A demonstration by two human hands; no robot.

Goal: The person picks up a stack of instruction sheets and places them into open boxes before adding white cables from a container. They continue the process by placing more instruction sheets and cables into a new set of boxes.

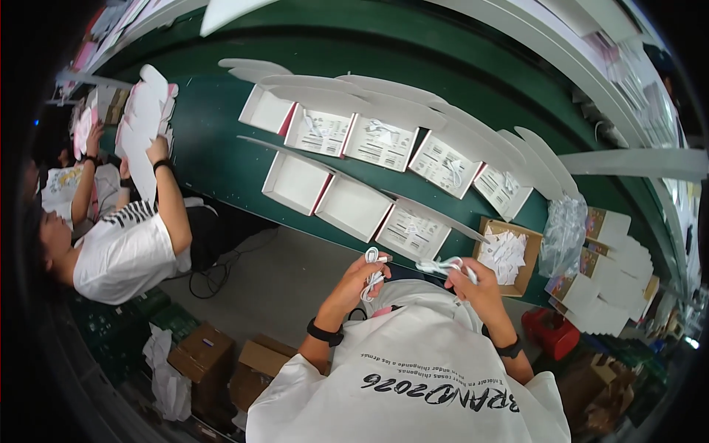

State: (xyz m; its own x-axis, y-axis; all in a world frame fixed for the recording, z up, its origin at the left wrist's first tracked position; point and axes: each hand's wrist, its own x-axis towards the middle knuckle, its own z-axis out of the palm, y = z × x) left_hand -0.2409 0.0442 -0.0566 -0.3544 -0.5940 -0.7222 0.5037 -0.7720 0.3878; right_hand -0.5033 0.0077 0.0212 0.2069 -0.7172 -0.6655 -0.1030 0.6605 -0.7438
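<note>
My left hand (360, 279) is closed around a coiled white cable (372, 258), held in front of my chest. My right hand (478, 286) grips another white cable bundle (442, 266) a little to the right, level with the first. Both hands hover at the near edge of a green conveyor belt (214, 125). Just beyond them lies a row of open white boxes; the nearest one (412, 230) has a printed leaflet inside, and two to its left (353, 208) have nothing in them. A second row of open boxes (380, 142) with leaflets and cables lies farther back.
A brown cardboard tray of small white packets (508, 255) sits by my right hand, with a clear plastic bag (565, 232) and stacked flat box blanks (609, 284) beyond. A co-worker (129, 247) at left folds a white box. Cartons (203, 354) and a red stool (552, 332) stand on the floor.
</note>
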